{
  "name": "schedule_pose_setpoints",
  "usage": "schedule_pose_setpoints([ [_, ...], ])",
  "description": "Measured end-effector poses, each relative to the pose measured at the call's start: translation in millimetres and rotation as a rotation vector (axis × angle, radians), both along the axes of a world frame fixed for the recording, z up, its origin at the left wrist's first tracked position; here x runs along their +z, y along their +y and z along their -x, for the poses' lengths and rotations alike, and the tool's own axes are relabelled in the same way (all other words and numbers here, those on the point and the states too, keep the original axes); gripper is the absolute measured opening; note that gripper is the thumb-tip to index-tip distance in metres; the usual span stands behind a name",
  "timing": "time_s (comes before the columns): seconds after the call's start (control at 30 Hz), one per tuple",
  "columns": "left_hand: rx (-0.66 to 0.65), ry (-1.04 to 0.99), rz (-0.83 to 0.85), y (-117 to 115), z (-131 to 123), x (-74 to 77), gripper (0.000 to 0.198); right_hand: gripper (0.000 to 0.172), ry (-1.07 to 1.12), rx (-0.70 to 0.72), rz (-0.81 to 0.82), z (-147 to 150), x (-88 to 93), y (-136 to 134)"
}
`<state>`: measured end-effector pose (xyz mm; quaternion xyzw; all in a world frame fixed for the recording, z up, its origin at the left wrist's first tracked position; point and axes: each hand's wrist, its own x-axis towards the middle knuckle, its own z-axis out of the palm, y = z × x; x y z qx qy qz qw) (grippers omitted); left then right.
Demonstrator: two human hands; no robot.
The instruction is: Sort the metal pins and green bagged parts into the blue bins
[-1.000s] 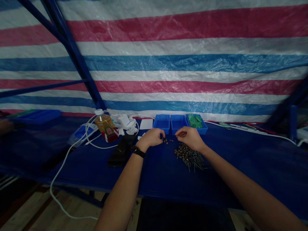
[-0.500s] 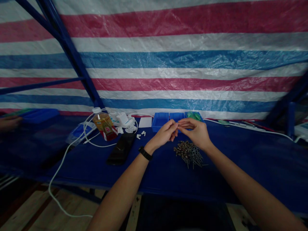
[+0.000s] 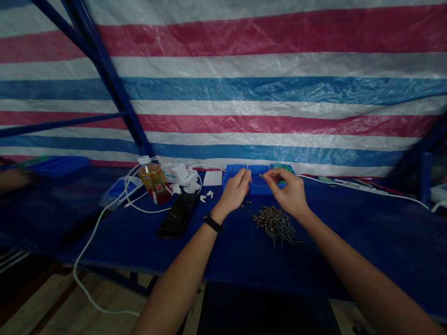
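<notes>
My left hand [image 3: 236, 188], a black band on its wrist, is at the front of the blue bins [image 3: 258, 188]. Its fingers are bent and pressed together, and whatever they hold is hidden. To its right, my right hand [image 3: 288, 190] pinches a small brownish piece [image 3: 261, 175] between thumb and finger, in front of the middle bin. A heap of screws or nails [image 3: 275, 223] with brownish ends and grey shanks lies below my right hand. Two small dark pieces, one a brownish bit [image 3: 248, 202], rest on the table under my left hand.
Left of the hands lie a black phone [image 3: 178, 216], white earbuds [image 3: 206, 196], a tilted drink bottle [image 3: 155, 181], white chargers [image 3: 183, 174] and a long white cable [image 3: 92, 237]. Green packets [image 3: 282, 168] fill the right bin. Another person's hand [image 3: 14, 180] shows blurred at far left.
My hands have moved apart; they were touching at the fingertips. The small piece now shows in my right fingers. Dark bits are now visible on the table below my left hand.
</notes>
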<state>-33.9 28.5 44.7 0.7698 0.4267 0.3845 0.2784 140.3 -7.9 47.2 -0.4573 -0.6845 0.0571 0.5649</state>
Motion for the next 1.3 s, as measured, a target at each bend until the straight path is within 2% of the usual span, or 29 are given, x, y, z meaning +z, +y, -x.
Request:
schedule_pose_setpoints([
  [0.07, 0.351, 0.184, -0.212, 7.4, 19.1, 8.0, 0.029, 0.021, 0.074, -0.018, 0.015, 6.0, 12.3, 14.1],
  [0.1, 0.503, 0.264, -0.252, 11.2, 29.8, 11.5, 0.028, 0.021, 0.062, -0.01, 0.049, 9.1, 19.4, 23.5],
  [0.13, 0.615, 0.327, -0.27, 14.5, 40.2, 14.4, 0.028, 0.021, 0.011, 0.003, 0.1, 11.9, 26.3, 33.4],
  [0.2, 0.708, 0.419, -0.272, 19.6, 57.5, 17.5, 0.028, 0.022, -0.151, 0.025, 0.222, 15.8, 36.7, 50.3],
  [0.3, 0.637, 0.514, -0.257, 22.6, 68.9, 16.3, 0.026, 0.02, -0.438, 0.055, 0.356, 18.2, 34.3, 56.8],
  [0.43, 0.519, 0.564, -0.263, 20.8, 63.8, 11.1, 0.027, 0.022, -0.771, 0.114, 0.41, 24.5, -3.7, 36.2],
  [0.53, 0.455, 0.566, -0.26, 19.8, 59.3, 8.8, 0.026, 0.024, -0.831, 0.122, 0.402, 31.4, -32.5, 23.5],
  [0.63, 0.423, 0.574, -0.229, 19.9, 59.3, 8.4, 0.025, 0.022, -0.774, 0.107, 0.447, 33.5, -39.1, 20.7],
  [0.73, 0.431, 0.577, -0.214, 20.6, 60.6, 8.7, 0.027, 0.017, -0.495, 0.118, 0.392, 31.7, -19.0, 23.9],
  [0.83, 0.466, 0.575, -0.197, 22.1, 61.0, 8.0, 0.031, 0.015, -0.203, 0.087, 0.224, 32.3, 19.4, 35.9],
  [0.93, 0.462, 0.582, -0.199, 24.0, 61.5, 6.4, 0.03, 0.025, -0.23, 0.028, 0.175, 33.4, 56.3, 53.7],
  [1.0, 0.443, 0.592, -0.212, 24.9, 62.0, 5.6, 0.028, 0.026, -0.344, 0.004, 0.212, 32.5, 66.9, 59.6],
  [1.03, 0.439, 0.595, -0.221, 25.1, 62.1, 5.4, 0.028, 0.024, -0.413, 0.019, 0.245, 32.2, 65.8, 58.9],
  [1.1, 0.445, 0.591, -0.242, 25.1, 62.1, 5.0, 0.029, 0.02, -0.553, 0.084, 0.322, 33.8, 50.6, 50.5],
  [1.13, 0.448, 0.585, -0.252, 24.9, 61.9, 4.6, 0.03, 0.021, -0.617, 0.121, 0.368, 36.0, 37.9, 44.1],
  [1.2, 0.434, 0.572, -0.256, 24.7, 61.2, 3.5, 0.028, 0.027, -0.7, 0.108, 0.422, 42.5, 8.2, 31.3],
  [1.3, 0.4, 0.577, -0.24, 24.9, 59.8, 1.0, 0.026, 0.028, -0.733, 0.117, 0.458, 52.0, -28.4, 21.8],
])
